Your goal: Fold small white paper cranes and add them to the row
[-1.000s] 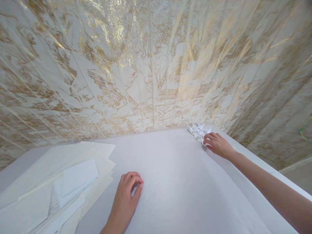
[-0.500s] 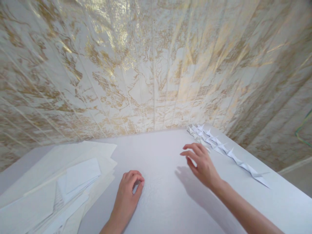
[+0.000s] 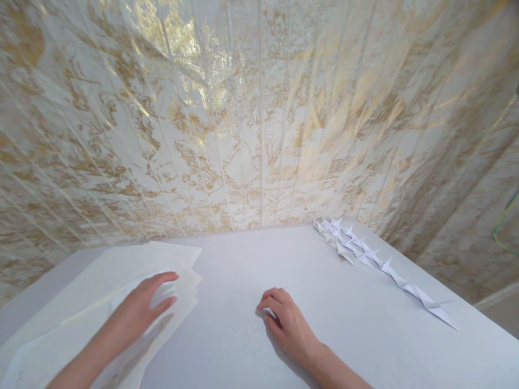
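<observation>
My left hand (image 3: pixel 148 302) is over the stack of white paper sheets (image 3: pixel 178 259) on the left, thumb and fingers apart with nothing between them. It hides the smaller papers on top of the stack. At the middle of the table, my right hand (image 3: pixel 284 319) rests on or just above the surface, fingers loosely curved and a gap showing by the thumb; I see nothing in it. Up and to the right of it, folded white paper cranes (image 3: pixel 365 254) lie in rows, one of them (image 3: pixel 343 251) set slightly apart on the near side.
The white table (image 3: pixel 239 265) reaches back to a wall covered in gold-patterned sheeting (image 3: pixel 243 162). Its right edge runs beside the crane rows. A green-yellow cord (image 3: pixel 503 216) hangs at the far right, beyond the table.
My left hand has moved left from the bare table onto the paper stack. My right hand has drawn back from the paper cranes toward the table's middle. The view has shifted slightly.
</observation>
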`<state>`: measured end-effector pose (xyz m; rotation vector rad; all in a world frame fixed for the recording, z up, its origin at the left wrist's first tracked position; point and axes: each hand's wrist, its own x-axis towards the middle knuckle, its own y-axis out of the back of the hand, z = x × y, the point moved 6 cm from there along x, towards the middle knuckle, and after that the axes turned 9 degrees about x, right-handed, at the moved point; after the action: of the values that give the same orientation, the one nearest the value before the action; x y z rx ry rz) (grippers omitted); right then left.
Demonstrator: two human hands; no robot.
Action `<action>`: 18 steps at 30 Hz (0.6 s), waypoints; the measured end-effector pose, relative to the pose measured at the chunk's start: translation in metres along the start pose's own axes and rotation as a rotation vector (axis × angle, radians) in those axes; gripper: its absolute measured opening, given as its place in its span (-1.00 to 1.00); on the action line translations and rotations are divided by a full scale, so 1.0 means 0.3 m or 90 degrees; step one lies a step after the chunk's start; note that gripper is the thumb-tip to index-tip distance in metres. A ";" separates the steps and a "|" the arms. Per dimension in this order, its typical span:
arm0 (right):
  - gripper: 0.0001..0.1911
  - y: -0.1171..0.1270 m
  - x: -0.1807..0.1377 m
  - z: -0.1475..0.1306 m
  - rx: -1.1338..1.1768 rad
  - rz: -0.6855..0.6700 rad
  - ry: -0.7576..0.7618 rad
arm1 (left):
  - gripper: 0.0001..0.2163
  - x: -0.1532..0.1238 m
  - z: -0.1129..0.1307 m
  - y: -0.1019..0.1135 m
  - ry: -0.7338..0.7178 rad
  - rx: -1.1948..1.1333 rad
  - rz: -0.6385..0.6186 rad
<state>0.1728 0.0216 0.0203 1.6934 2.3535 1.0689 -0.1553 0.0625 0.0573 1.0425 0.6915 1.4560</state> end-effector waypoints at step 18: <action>-0.59 -0.001 0.010 0.000 0.022 -0.010 -0.030 | -0.54 -0.006 -0.196 0.104 0.073 0.157 -0.077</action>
<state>0.1713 0.0242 0.0212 1.6885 2.3666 0.9797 -0.2220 0.0641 0.0590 1.0898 1.0193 1.3571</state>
